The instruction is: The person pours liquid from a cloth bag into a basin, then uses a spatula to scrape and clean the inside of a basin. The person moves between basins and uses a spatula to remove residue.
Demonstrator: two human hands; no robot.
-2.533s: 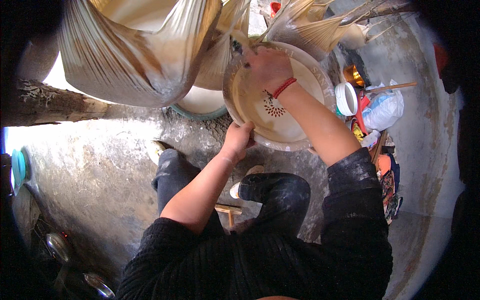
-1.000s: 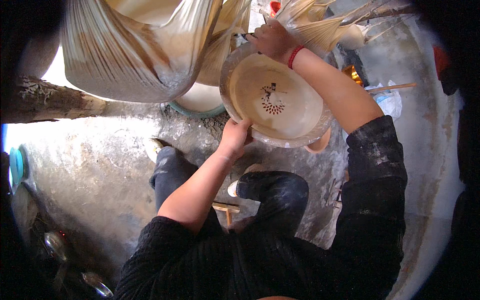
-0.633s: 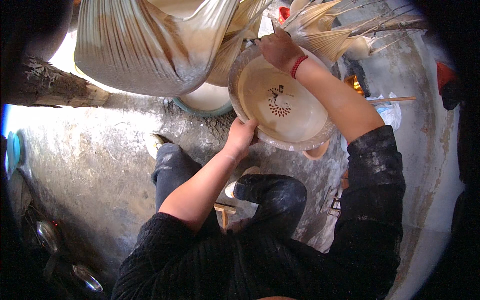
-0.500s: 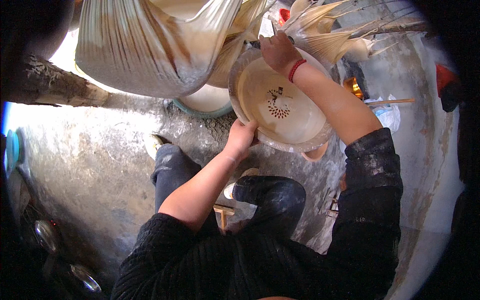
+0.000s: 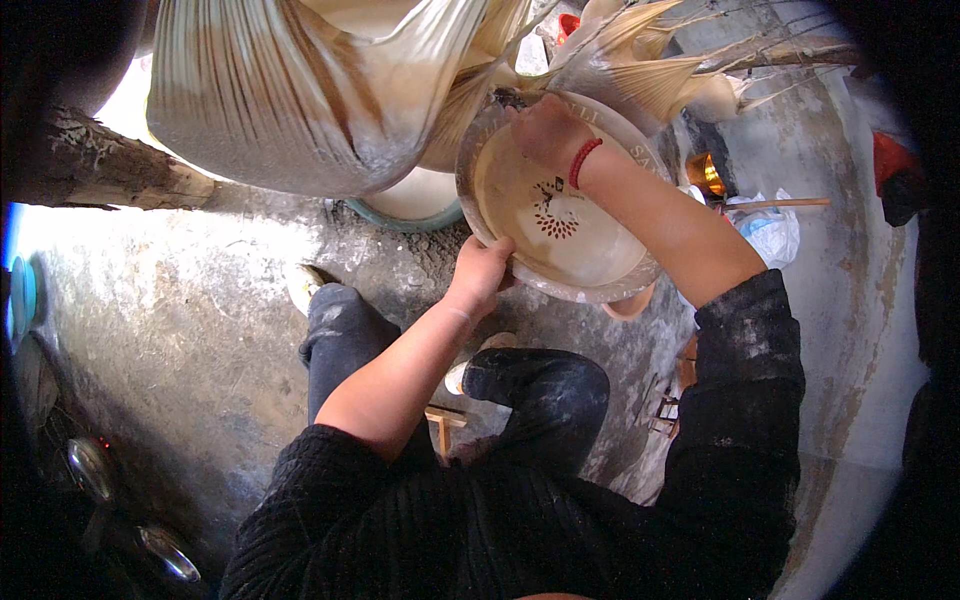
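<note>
Left hand [image 5: 483, 272]: fingers clasp near rim of basin [image 5: 552, 226], which lies just beyond them. Right hand [image 5: 553, 132]: fingers curled by far rim; whether holding anything, can't tell. Risk: one-sided hold; left slip could tip basin floorward.

Beneath you spreads a grey concrete floor [image 5: 190, 340], scuffed and blotched with white. A round teal-green basin [image 5: 403, 225] with whitish contents stands on it ahead of you. Your left pale shoe [image 5: 303, 289] and right pale shoe [image 5: 456, 379] rest on it too.
</note>
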